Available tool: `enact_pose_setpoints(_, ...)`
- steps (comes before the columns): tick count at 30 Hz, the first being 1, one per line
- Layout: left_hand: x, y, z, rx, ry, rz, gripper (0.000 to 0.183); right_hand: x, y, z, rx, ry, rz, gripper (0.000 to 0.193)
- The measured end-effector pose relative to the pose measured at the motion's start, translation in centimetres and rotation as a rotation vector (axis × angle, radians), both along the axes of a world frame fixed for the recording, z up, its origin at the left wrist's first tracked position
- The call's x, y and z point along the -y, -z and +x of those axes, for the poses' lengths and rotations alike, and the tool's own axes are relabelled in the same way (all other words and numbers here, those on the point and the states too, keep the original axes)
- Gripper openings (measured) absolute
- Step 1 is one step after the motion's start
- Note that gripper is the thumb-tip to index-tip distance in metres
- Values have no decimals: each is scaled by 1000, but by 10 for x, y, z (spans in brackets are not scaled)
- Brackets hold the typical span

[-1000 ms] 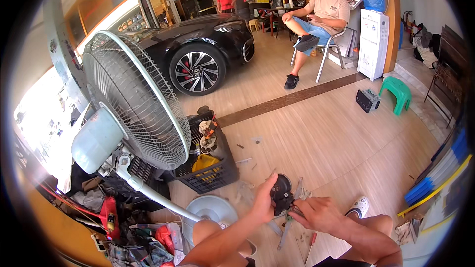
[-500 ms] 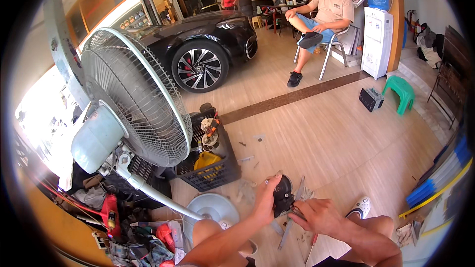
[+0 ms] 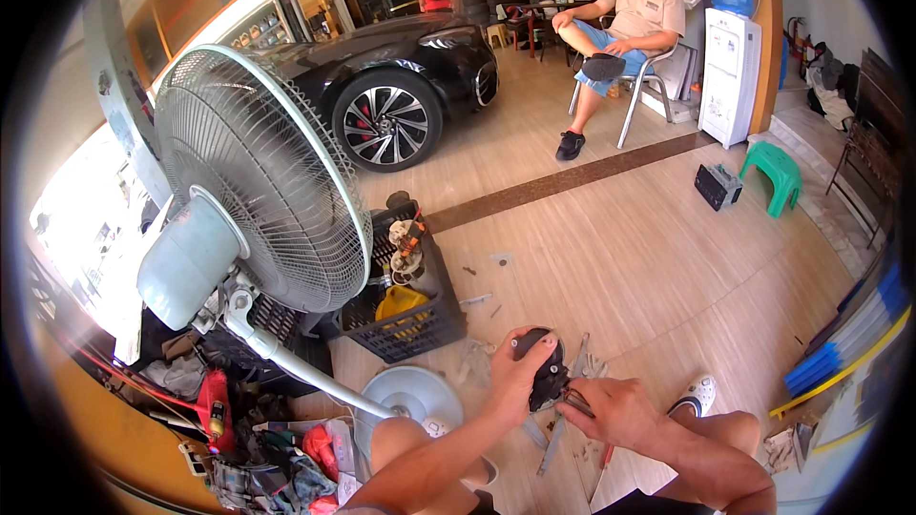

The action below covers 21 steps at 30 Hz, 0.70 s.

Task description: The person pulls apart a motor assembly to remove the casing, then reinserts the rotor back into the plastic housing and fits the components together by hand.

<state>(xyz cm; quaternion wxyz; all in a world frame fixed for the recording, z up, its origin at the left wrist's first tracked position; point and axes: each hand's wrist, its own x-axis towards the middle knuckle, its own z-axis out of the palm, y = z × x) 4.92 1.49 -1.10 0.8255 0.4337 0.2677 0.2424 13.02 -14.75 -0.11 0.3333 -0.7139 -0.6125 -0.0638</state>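
My left hand [image 3: 512, 383] grips a black, rounded mechanical part [image 3: 548, 380] with screw-like spots, its thumb lying across the part's face. At the part's lower right edge is my right hand [image 3: 611, 410], its fingers closed in a pinch. A small dark thing shows between those fingers, too hidden to name. Both hands are above the floor between my knees. Under them lie thin metal strips [image 3: 551, 448] and small scraps. A red-handled thin tool [image 3: 604, 463] rests on the floor below my right hand.
A pedestal fan [image 3: 262, 181] stands close on my left, beside a black crate [image 3: 410, 329] of parts. Cloths and bags [image 3: 277, 467] pile at lower left. Farther off are a black car [image 3: 401, 67], a seated person [image 3: 639, 14], a water dispenser [image 3: 730, 76] and a green stool [image 3: 775, 176].
My left thumb has come down from the part's upper edge onto its face. The part has turned slightly, and my right hand stays at its lower edge. A distant person in red has shifted left.
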Motion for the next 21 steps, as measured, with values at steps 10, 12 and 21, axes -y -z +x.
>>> enact_pose_setpoints(10,-5,11,0,120,91,-42,45,0,-2,2,-107,3,53,26)
enact_pose_setpoints(12,-6,10,-2,182,126,-108,51,-1,-3,3,-67,3,92,27)
enact_pose_setpoints(21,-15,3,-10,365,405,-211,57,1,-5,8,-79,-29,141,34)
